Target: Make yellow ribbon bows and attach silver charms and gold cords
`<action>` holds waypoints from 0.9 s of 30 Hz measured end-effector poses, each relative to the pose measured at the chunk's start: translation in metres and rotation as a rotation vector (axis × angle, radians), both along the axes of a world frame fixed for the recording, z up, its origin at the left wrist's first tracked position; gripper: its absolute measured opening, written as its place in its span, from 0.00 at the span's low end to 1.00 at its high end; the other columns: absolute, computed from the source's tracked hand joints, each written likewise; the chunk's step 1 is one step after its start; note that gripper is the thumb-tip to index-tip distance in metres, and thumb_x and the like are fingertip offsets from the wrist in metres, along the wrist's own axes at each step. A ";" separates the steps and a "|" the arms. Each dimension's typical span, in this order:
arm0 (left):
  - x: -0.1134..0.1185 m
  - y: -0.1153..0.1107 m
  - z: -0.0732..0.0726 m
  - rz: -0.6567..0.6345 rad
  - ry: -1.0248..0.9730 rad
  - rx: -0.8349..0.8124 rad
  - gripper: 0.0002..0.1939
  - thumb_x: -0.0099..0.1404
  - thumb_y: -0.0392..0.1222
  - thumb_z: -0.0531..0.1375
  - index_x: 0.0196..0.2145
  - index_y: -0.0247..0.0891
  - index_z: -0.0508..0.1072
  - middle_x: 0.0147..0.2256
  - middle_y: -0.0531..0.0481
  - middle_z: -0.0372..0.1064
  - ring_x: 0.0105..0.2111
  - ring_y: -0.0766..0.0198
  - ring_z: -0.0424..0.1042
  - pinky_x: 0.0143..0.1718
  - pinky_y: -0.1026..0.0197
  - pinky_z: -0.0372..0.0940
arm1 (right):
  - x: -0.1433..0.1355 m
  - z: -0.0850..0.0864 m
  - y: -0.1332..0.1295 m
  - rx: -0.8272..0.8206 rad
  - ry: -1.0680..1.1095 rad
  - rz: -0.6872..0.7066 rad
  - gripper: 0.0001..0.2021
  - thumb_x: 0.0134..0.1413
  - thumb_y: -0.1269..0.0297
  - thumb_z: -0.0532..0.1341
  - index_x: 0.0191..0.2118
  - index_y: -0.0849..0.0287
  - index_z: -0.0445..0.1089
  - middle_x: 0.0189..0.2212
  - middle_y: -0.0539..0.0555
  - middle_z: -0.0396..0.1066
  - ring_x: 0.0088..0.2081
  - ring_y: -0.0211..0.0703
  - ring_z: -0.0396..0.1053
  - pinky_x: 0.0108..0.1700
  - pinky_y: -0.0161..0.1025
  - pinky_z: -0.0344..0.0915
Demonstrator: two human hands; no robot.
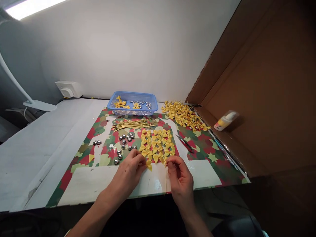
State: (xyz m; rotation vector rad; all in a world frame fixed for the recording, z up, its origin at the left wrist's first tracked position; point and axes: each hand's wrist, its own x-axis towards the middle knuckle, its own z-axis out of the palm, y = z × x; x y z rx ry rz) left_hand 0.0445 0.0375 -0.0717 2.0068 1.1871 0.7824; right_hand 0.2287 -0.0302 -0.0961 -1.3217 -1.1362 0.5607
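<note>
My left hand (133,166) pinches a yellow bow (149,165) at the near edge of the laid-out bows. To its right, my right hand (180,176) is closed on a thin yellow cord (166,179) that hangs down from the fingertips. Rows of yellow bows (158,141) lie just beyond both hands. Silver bells (123,142) are scattered left of the rows. Behind them lies a bundle of yellow cords (133,124). What exactly sits between my right fingertips is too small to tell.
A blue basket (133,112) holding bows and silver bells stands at the back. Right of it is a heap of corded bows (184,115). Dark scissors (185,144) lie right of the rows. A glue bottle (225,121) is by the cardboard wall; a lamp stands left.
</note>
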 end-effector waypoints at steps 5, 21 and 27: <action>-0.014 -0.016 0.013 -0.025 -0.168 -0.167 0.05 0.69 0.40 0.59 0.34 0.41 0.71 0.33 0.49 0.72 0.33 0.58 0.73 0.36 0.58 0.69 | -0.004 0.001 -0.008 -0.025 0.071 0.053 0.08 0.69 0.56 0.60 0.45 0.55 0.69 0.33 0.51 0.70 0.32 0.41 0.69 0.33 0.35 0.66; -0.029 -0.047 0.010 -0.113 -0.729 -0.750 0.01 0.64 0.39 0.70 0.34 0.43 0.83 0.26 0.56 0.75 0.28 0.69 0.69 0.32 0.70 0.66 | -0.037 0.034 -0.026 -0.289 0.249 0.386 0.19 0.66 0.51 0.61 0.29 0.60 0.70 0.20 0.45 0.58 0.22 0.33 0.54 0.24 0.32 0.54; -0.025 -0.041 0.005 -0.046 -0.891 -0.839 0.03 0.62 0.41 0.72 0.35 0.43 0.83 0.31 0.55 0.78 0.31 0.68 0.73 0.36 0.70 0.69 | -0.030 0.023 -0.034 -0.162 0.295 0.235 0.12 0.65 0.56 0.64 0.50 0.54 0.71 0.27 0.46 0.68 0.24 0.35 0.65 0.27 0.31 0.63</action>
